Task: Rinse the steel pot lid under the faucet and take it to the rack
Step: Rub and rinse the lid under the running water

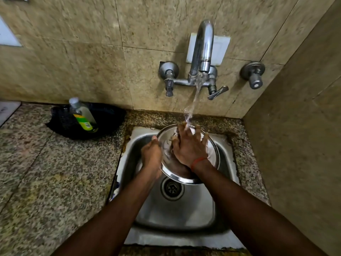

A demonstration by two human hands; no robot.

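Observation:
The round steel pot lid (212, 157) is held tilted over the steel sink (177, 211), under the wall faucet (202, 50). Water streams from the spout onto the lid's far edge and onto my fingers. My left hand (151, 159) grips the lid's left rim. My right hand (190, 146) lies flat on the lid's face, fingers spread, with an orange thread around the wrist. No rack is in view.
A black pan (108, 121) sits on the granite counter (48, 172) left of the sink, with a clear bottle of yellow-green liquid (83, 115) lying in it. The sink drain (172, 188) is below the lid. A tiled wall closes in the right side.

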